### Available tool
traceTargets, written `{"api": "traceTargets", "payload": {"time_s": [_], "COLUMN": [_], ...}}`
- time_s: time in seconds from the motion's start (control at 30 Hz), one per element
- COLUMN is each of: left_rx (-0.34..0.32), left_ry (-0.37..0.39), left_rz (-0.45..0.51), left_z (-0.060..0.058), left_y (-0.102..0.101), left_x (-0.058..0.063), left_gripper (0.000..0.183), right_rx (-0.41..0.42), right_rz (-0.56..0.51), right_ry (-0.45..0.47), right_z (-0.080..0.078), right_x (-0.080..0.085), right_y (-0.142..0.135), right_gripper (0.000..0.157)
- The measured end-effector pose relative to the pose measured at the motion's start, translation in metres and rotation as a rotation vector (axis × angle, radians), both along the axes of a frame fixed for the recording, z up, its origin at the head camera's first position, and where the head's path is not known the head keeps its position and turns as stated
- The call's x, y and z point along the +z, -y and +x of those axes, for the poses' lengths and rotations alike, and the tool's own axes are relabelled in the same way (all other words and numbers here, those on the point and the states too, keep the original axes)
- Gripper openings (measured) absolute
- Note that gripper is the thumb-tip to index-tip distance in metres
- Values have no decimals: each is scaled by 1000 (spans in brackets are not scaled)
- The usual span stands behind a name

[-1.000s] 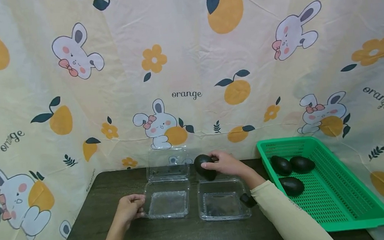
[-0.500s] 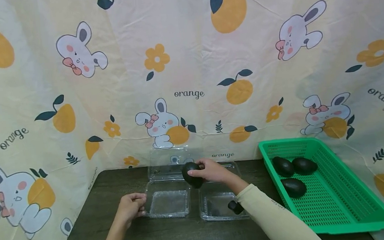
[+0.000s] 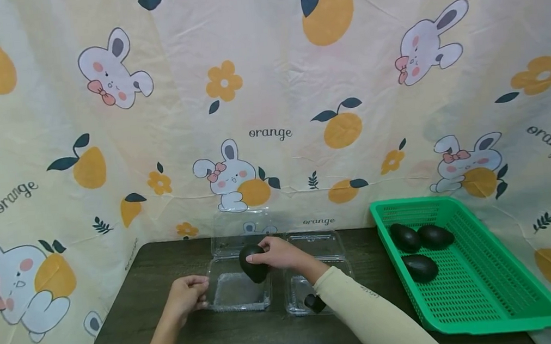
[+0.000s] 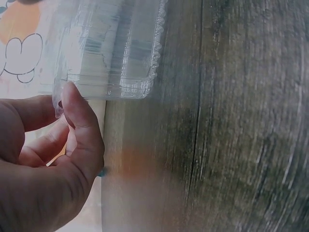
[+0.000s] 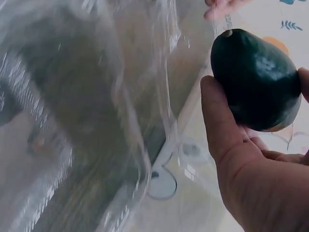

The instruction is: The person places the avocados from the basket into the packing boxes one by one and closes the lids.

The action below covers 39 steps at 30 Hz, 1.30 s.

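My right hand [image 3: 280, 254] holds a dark green avocado [image 3: 253, 267] over the back right part of the left clear plastic clamshell container [image 3: 234, 293]. In the right wrist view the avocado [image 5: 256, 82] sits between thumb and fingers, its stem end showing. My left hand [image 3: 186, 295] pinches the left rim of that same container; the left wrist view shows thumb and forefinger on the edge of the clear plastic [image 4: 111, 53]. The container's lid [image 3: 239, 232] stands folded back behind it.
A second clear clamshell [image 3: 293, 296], lid back, lies just to the right, partly under my right forearm. At the right a green plastic basket [image 3: 492, 284] holds three more avocados [image 3: 420, 268]. A printed cloth [image 3: 287, 83] hangs behind the dark wooden table [image 3: 251, 341].
My right hand has carried the avocado leftward from above the right container to over the left one, and a little lower. The left hand has stayed at the rim.
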State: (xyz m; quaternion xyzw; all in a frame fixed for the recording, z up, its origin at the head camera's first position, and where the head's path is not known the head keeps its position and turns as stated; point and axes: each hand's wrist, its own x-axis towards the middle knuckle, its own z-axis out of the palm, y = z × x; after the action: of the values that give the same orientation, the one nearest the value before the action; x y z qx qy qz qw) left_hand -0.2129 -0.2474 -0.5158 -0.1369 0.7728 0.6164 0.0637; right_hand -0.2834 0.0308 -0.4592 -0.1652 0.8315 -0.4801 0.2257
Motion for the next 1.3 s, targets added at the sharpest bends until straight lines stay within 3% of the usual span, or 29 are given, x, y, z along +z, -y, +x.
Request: {"api": "traceTargets", "payload": {"time_s": [0.27, 0.4, 0.57, 0.83, 1.07, 1.3], "left_rx": [-5, 1, 10, 9, 14, 18], "left_ry": [3, 2, 3, -5, 7, 11], "left_rz": [12, 13, 8, 5, -8, 2], "left_z": [-3, -4, -3, -1, -1, -4], "left_y": [1, 0, 0, -1, 1, 0], "left_x": [-2, -2, -2, -1, -2, -4], "left_gripper": [26, 25, 25, 26, 24, 24], "right_rx": [-40, -42, -55, -111, -100, -137], "right_rz": [-108, -144, -127, -154, -139, -119], "right_ry": [151, 193, 223, 304, 370, 393], "right_z": [5, 7, 12, 14, 14, 11], "right_x": [-8, -12, -17, -25, -28, -37], "right_y": [24, 32, 42, 52, 63, 74], "right_gripper": [61, 49, 36, 49, 39, 46]}}
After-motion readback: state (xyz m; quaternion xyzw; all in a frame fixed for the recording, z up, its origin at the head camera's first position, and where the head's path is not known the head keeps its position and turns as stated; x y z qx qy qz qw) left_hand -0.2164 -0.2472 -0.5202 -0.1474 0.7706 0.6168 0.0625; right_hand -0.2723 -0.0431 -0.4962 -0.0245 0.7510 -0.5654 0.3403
